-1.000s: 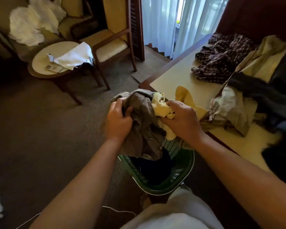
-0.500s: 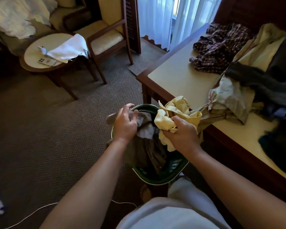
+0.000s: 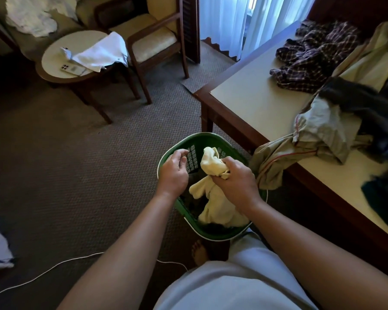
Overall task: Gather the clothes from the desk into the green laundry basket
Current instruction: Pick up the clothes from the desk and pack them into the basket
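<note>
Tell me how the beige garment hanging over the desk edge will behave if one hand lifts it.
Probably floppy: the beige garment is crumpled in soft folds and one part droops over the desk edge. It likely hangs long when lifted, not keeping shape. It may drag the dark garment that seems to lie on its far side.

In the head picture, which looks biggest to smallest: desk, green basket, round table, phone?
Largest to smallest:
desk
green basket
round table
phone
The basket sits nearer the camera, so its lead over the table is unsure.
</note>
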### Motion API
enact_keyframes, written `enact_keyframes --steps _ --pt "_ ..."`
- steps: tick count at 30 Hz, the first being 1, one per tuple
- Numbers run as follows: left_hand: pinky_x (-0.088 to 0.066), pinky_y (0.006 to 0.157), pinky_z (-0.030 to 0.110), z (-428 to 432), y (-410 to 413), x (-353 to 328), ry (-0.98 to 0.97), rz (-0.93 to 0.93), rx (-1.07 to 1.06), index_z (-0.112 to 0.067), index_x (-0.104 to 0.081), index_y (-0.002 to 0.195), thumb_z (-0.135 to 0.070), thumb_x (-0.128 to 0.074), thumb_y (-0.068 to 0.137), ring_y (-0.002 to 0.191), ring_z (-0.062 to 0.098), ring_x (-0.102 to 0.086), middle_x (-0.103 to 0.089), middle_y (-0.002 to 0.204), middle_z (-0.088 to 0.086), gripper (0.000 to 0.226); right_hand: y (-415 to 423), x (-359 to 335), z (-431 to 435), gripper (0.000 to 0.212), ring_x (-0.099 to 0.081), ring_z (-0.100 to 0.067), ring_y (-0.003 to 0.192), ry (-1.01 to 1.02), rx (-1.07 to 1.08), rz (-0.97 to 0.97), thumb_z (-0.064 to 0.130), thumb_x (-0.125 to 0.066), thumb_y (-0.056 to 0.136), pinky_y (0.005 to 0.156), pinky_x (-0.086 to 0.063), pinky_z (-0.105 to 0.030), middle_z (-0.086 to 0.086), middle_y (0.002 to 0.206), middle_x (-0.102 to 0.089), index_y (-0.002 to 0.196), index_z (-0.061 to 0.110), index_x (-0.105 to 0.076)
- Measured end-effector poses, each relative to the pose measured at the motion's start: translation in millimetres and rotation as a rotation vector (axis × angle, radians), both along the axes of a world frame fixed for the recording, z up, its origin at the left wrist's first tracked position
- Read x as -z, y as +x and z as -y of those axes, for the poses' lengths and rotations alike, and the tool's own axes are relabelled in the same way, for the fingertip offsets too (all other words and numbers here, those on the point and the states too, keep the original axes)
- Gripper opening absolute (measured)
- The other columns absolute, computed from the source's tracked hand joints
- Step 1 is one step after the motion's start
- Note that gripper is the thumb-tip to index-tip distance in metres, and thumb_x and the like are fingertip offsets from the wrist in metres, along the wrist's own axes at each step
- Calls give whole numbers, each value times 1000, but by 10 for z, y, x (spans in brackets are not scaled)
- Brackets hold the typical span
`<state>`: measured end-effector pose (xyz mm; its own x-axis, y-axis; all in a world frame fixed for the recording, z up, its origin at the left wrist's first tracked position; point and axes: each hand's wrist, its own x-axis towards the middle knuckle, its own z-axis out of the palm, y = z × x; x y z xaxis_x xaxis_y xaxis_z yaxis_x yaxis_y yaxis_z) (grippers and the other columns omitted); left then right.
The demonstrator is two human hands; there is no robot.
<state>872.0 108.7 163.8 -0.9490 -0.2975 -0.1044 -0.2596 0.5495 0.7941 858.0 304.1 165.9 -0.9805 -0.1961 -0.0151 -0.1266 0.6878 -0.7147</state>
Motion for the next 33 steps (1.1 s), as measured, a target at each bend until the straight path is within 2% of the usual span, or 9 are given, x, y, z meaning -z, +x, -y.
enact_keyframes --steps 4,11,16,18,20,23,25,28,33 --pt "-44 94 26 24 42 15 17 16 4 -16 -64 133 -20 -46 110 111 13 -58 -66 128 5 30 41 38 6 41 -58 -10 86 2 -25 0 39 -80 84 71 -51 -35 10 100 -62 119 24 -65" --pt "-42 95 23 -24 78 74 20 57 57 -16 -62 135 -19 -47 109 121 18 -58 -63 133 6 31 18 71 67 45 -63 -13 97 72 -46 46 36 -79 86 79 -57 -39 6 115 -67 126 25 -62" --pt "-41 93 22 -59 69 99 18 82 84 -19 -62 136 -20 -46 109 114 10 -55 -62 134 4 31 -21 111 47 46 -63 -16 99 115 -54 82 39 -76 87 81 -57 -41 6 117 -67 129 28 -60" --pt "-41 95 23 -67 62 96 16 78 95 -19 -61 137 -19 -46 109 117 12 -56 -62 135 4 32 -46 117 53 54 -63 -19 106 141 -61 107 45 -73 89 86 -57 -42 3 126 -65 137 27 -56" --pt "-42 100 25 -75 51 89 22 81 107 -19 -59 140 -20 -46 109 126 17 -55 -60 139 3 34 -68 116 58 64 -59 -22 121 165 -66 157 55 -67 90 94 -55 -45 2 143 -55 146 30 -48" --pt "-34 108 22 -88 25 87 16 103 133 -17 -53 149 -22 -45 110 139 18 -48 -54 149 3 40 -82 115 49 74 -31 -27 151 246 -111 184 66 -53 94 115 -40 -53 1 165 -31 157 33 -33" --pt "-32 111 21 -106 -3 102 29 103 150 -17 -51 151 -22 -45 110 143 16 -45 -52 153 3 42 -82 101 32 74 -19 -24 156 276 -124 169 67 -45 98 123 -27 -54 1 168 -25 160 32 -27" --pt "-30 112 19 -169 -73 107 35 88 186 -17 -52 151 -21 -47 110 143 15 -45 -52 153 2 42 -74 68 -37 70 -16 -19 157 264 -87 147 63 -38 102 126 -18 -51 2 168 -26 161 28 -26" --pt "-29 109 14 -491 -332 -30 62 28 299 -17 -52 150 -20 -48 109 141 10 -45 -53 152 0 42 -103 -110 -282 62 -15 -14 156 228 4 104 52 -36 107 128 -14 -46 2 167 -28 161 23 -26"
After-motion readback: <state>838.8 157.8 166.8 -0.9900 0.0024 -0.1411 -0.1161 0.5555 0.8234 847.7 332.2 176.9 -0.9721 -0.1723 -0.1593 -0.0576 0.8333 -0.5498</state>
